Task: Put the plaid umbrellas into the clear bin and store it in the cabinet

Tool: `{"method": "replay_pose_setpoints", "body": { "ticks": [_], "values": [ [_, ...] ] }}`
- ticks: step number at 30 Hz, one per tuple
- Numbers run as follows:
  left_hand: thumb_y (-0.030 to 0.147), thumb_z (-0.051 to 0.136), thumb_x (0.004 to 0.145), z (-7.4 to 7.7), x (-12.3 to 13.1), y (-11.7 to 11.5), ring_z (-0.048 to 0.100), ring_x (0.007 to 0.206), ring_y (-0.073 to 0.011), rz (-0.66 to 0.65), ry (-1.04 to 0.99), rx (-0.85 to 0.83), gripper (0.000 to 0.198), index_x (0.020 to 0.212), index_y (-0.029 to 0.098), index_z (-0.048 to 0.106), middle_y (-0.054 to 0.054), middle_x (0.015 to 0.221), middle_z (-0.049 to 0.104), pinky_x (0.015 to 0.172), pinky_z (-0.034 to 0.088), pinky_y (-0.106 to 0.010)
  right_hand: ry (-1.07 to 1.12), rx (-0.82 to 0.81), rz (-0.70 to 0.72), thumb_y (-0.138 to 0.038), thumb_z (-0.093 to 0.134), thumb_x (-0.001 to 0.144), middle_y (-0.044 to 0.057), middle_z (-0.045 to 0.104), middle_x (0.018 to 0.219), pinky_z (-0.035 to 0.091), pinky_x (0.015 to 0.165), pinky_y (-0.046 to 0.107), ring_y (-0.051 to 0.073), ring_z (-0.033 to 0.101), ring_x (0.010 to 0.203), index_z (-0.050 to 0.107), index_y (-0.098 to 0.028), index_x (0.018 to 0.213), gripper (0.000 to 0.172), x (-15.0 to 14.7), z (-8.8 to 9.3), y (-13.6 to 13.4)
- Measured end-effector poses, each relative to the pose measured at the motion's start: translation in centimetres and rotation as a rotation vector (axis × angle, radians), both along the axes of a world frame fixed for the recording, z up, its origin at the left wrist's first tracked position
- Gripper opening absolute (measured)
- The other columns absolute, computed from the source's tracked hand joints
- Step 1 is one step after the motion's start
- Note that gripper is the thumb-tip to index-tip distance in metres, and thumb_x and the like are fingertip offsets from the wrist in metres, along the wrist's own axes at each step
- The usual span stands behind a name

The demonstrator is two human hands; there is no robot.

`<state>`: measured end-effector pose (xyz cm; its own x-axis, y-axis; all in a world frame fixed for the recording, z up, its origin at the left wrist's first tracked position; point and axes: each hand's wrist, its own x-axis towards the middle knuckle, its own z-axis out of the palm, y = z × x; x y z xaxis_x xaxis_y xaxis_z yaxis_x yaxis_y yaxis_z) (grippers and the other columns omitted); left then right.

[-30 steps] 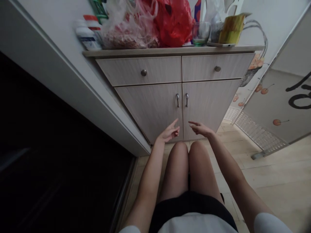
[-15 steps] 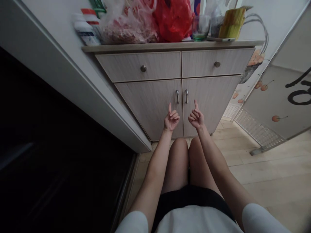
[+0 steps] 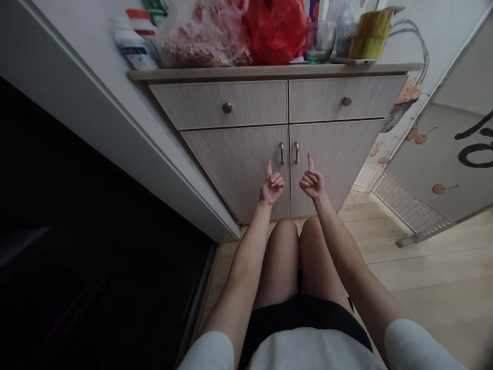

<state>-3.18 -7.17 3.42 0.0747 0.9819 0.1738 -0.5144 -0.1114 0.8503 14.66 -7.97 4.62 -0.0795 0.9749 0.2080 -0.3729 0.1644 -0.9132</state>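
Note:
Both my hands are raised in front of a pale wood-grain cabinet (image 3: 231, 174), palms up. My left hand (image 3: 272, 188) points its index finger forward, the other fingers curled in with nothing in them. It is nearest the left door's metal handle (image 3: 282, 153), apart from it. My right hand (image 3: 312, 183) makes the same pointing shape, also holding nothing. Just up and left of its fingertip is the right door's handle (image 3: 296, 152), which it does not visibly grip. Both cabinet doors and the two drawers with round knobs (image 3: 227, 107) above them are closed.
On the cabinet top (image 3: 269, 72) stand white bottles (image 3: 136, 51), a clear plastic bag (image 3: 208, 41), a red bag (image 3: 275, 31), a glass (image 3: 320, 43) and a yellow packet (image 3: 370, 36). A dark doorway lies left. A cherry-patterned panel (image 3: 423, 169) stands right. My knees (image 3: 285, 236) are close to the doors.
My right hand has moved slightly forward, and the left has risen a little. Both keep their pointing shape. The view has shifted slightly.

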Motion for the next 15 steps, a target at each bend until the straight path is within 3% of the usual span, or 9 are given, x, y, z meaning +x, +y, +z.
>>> {"method": "replay_pose_setpoints", "body": {
  "ticks": [3, 6, 8, 10, 15],
  "values": [
    [0.027, 0.052, 0.099, 0.1, 0.0, 2.3, 0.038, 0.053, -0.0090, 0.011, 0.132, -0.033, 0.046, 0.145, 0.035, 0.051, 0.007, 0.066, 0.039, 0.065, 0.043, -0.023, -0.130, 0.001, -0.099, -0.045, 0.042, 0.095, -0.010, 0.032, 0.057, 0.030, 0.053, 0.022, 0.013, 0.028, 0.049, 0.032, -0.033, 0.156, 0.063, -0.2, -0.1, 1.9],
    [0.027, 0.057, 0.097, 0.9, 0.5, 5.6, 0.057, 0.072, -0.0114, 0.246, 0.388, -0.011, 0.038, 0.134, 0.025, 0.059, 0.000, 0.080, 0.059, 0.076, 0.048, -0.026, -0.430, 0.077, -0.366, -0.045, 0.041, 0.096, 0.006, 0.065, 0.093, 0.046, 0.072, 0.027, 0.017, 0.058, 0.082, 0.039, -0.024, 0.153, 0.060, -0.9, 0.2, 4.6],
    [0.026, 0.061, 0.094, 1.6, 1.3, 7.7, 0.062, 0.099, -0.0170, 0.433, 0.595, 0.075, 0.033, 0.127, 0.020, 0.062, -0.009, 0.105, 0.066, 0.092, 0.048, -0.031, -0.706, 0.170, -0.506, -0.043, 0.042, 0.096, 0.016, 0.062, 0.127, 0.047, 0.092, 0.035, 0.023, 0.057, 0.114, 0.042, -0.018, 0.151, 0.060, -1.4, 0.6, 6.4],
    [0.024, 0.065, 0.091, 2.1, 2.3, 9.3, 0.058, 0.120, -0.0233, 0.503, 0.779, 0.159, 0.038, 0.128, 0.018, 0.060, -0.015, 0.125, 0.063, 0.105, 0.043, -0.038, -0.926, 0.221, -0.537, -0.039, 0.041, 0.097, 0.021, 0.053, 0.143, 0.043, 0.104, 0.042, 0.028, 0.050, 0.130, 0.039, -0.012, 0.151, 0.060, -2.0, 0.9, 7.9],
    [0.022, 0.060, 0.094, 1.7, 3.8, 10.9, 0.052, 0.134, -0.0274, 0.389, 0.916, 0.192, 0.047, 0.140, 0.017, 0.049, -0.020, 0.140, 0.056, 0.114, 0.036, -0.045, -1.078, 0.208, -0.420, -0.034, 0.032, 0.102, 0.024, 0.047, 0.148, 0.042, 0.108, 0.038, 0.025, 0.049, 0.135, 0.027, -0.007, 0.155, 0.060, -2.8, 0.7, 9.8]
  ]
}}
